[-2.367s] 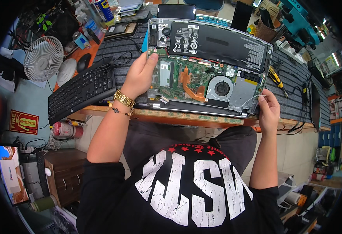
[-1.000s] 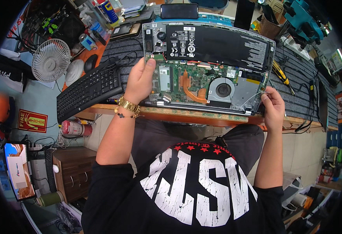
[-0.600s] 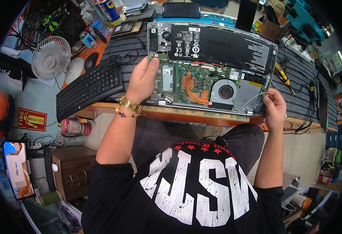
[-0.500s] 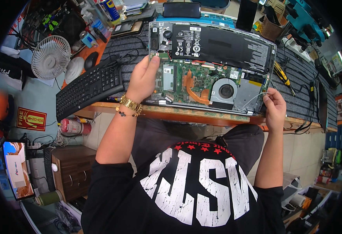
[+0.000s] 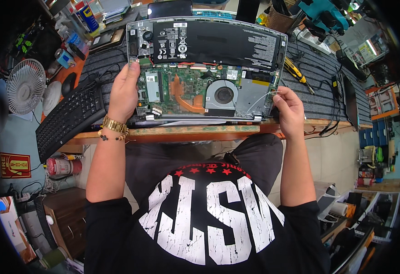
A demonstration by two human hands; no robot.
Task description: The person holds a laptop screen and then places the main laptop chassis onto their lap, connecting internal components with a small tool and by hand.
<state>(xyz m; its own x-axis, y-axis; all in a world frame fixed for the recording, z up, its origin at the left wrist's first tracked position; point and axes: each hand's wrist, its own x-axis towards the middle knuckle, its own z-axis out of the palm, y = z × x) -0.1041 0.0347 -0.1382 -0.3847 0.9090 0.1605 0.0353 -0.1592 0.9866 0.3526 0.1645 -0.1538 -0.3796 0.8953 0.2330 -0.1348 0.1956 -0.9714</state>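
Observation:
An opened laptop base (image 5: 170,118), its bottom cover off, is held up over the desk's near edge, insides facing me. Across its far half lies a wide black battery (image 5: 195,42). The nearer half shows a green circuit board, a copper heat pipe (image 5: 178,93) and a round cooling fan (image 5: 222,94). My left hand (image 5: 123,93) is closed round the left side, thumb on top. My right hand (image 5: 290,109) pinches the near right corner with thumb and fingers. A thin pale cable (image 5: 259,97) curves over the grey section to those fingertips; whether they grip it is unclear.
A black keyboard (image 5: 70,118) and a mouse (image 5: 69,83) are at the left, beside a white fan (image 5: 25,86). A yellow-black screwdriver (image 5: 296,73) rests on the ribbed grey mat (image 5: 321,98) at the right. A dark phone (image 5: 170,9) stands behind the laptop.
The whole view has shifted, so the desk, laptop and hands appear further left and slightly higher. Both hands keep the same hold on the laptop base.

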